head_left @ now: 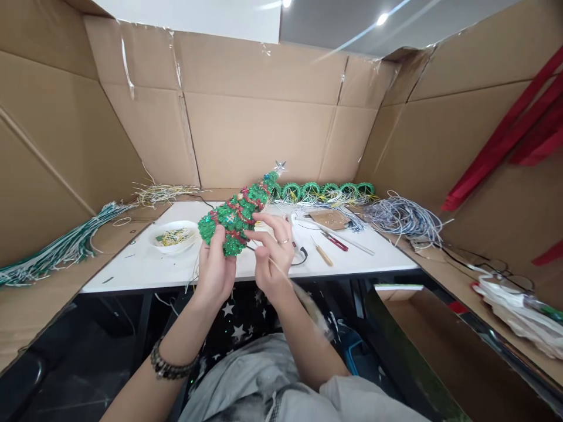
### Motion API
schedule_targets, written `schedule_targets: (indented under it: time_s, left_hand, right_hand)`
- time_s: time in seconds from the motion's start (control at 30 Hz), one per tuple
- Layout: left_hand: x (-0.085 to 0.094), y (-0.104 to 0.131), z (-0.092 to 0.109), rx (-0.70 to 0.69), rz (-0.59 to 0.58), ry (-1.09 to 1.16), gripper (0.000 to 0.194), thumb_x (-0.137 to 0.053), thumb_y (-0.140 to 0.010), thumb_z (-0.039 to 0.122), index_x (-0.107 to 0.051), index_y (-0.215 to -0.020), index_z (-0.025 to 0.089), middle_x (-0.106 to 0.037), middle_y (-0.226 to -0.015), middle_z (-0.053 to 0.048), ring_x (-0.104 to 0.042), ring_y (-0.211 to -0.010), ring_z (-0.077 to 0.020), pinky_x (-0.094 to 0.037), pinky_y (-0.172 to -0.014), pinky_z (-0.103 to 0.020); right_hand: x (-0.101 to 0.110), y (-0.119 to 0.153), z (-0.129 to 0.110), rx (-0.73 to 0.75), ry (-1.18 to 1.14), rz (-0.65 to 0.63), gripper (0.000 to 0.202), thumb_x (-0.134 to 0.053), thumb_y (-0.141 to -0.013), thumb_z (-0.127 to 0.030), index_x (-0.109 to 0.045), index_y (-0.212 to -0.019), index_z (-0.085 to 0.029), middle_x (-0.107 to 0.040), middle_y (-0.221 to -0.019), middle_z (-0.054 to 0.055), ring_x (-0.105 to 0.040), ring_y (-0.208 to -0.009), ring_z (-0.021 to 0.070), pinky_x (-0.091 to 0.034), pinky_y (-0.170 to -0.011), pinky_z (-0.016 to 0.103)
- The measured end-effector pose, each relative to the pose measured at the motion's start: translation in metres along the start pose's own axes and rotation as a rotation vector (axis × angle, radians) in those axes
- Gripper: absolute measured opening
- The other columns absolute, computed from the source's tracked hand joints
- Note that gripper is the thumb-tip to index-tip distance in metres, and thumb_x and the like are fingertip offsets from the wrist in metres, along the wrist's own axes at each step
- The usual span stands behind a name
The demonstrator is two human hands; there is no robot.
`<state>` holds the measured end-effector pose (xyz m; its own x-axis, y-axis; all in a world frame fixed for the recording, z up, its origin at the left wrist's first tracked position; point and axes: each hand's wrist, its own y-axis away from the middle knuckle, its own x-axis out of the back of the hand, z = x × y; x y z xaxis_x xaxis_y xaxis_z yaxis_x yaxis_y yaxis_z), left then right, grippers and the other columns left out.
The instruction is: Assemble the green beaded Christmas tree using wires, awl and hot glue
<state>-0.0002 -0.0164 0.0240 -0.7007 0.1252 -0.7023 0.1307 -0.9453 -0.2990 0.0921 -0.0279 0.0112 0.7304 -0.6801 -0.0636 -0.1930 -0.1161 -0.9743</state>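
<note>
A green beaded Christmas tree (233,218) with red garlands and a clear star (280,167) at its tip is tilted up to the right above the table. My left hand (216,264) is closed around its lower end, thumb in front. At the tree's right side is my right hand (275,249), its index and middle fingers reaching to the beads. A pale thin strand (301,296) runs from beside my right thumb down past the wrist. The thumb seems to press on this strand, though the exact grip is partly hidden.
On the white table (145,275) are a bowl of short wires (173,237), a wooden-handled awl (323,253) and a red-handled tool (335,240). Green beaded rings (329,192) line the back. Wire bundles (404,218) lie right and left. Cardboard walls (264,129) surround everything.
</note>
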Motion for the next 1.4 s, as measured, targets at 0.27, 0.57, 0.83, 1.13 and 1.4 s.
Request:
schedule_targets:
  time_s: [0.27, 0.57, 0.83, 1.13, 1.4]
  left_hand:
    - [-0.003, 0.003, -0.005, 0.063, 0.006, -0.024, 0.028, -0.07, -0.088, 0.037, -0.074, -0.111, 0.022, -0.076, -0.123, -0.005, -0.068, -0.117, -0.0179, -0.053, -0.098, -0.024]
    - [-0.007, 0.013, -0.006, 0.119, 0.004, -0.009, 0.029, -0.073, -0.086, 0.037, -0.074, -0.11, 0.02, -0.078, -0.115, -0.005, -0.068, -0.117, -0.0188, -0.052, -0.101, -0.026]
    - [-0.007, 0.017, -0.007, 0.15, -0.007, -0.019, 0.035, -0.075, -0.083, 0.041, -0.073, -0.111, 0.02, -0.077, -0.117, -0.006, -0.067, -0.12, -0.0234, -0.052, -0.103, -0.033]
    - [-0.009, 0.017, -0.004, 0.156, 0.017, 0.012, 0.029, -0.073, -0.084, 0.037, -0.073, -0.107, 0.018, -0.078, -0.11, -0.006, -0.071, -0.11, -0.0215, -0.052, -0.099, -0.031]
    - [-0.007, 0.016, -0.004, 0.099, 0.019, 0.034, 0.024, -0.077, -0.08, 0.036, -0.073, -0.097, 0.019, -0.079, -0.098, -0.003, -0.073, -0.103, -0.0204, -0.053, -0.1, -0.032]
  right_hand:
    - [0.006, -0.002, 0.004, -0.065, 0.007, -0.14, 0.07, -0.001, -0.1, -0.052, -0.049, -0.145, -0.029, -0.045, -0.157, 0.008, -0.036, -0.152, 0.0233, -0.036, -0.121, 0.056]
    - [0.002, 0.002, -0.006, -0.193, -0.154, -0.031, 0.081, 0.016, -0.096, -0.042, -0.043, -0.149, -0.025, -0.044, -0.156, 0.012, -0.038, -0.151, 0.0199, -0.041, -0.12, 0.057]
    - [0.012, -0.001, -0.016, -0.192, 0.077, -0.07, 0.064, -0.003, -0.101, -0.045, -0.039, -0.152, -0.034, -0.034, -0.162, 0.011, -0.018, -0.158, 0.0337, -0.027, -0.116, 0.078]
    - [0.017, 0.003, -0.017, -0.103, 0.137, 0.146, 0.043, -0.032, -0.103, -0.047, -0.064, -0.119, -0.023, -0.065, -0.113, 0.011, -0.063, -0.115, 0.0229, -0.053, -0.101, 0.046]
    - [0.012, 0.009, -0.016, -0.057, 0.066, 0.096, 0.015, -0.063, -0.092, -0.015, -0.061, -0.105, -0.02, -0.069, -0.08, -0.001, -0.065, -0.067, 0.0082, -0.053, -0.064, 0.021]
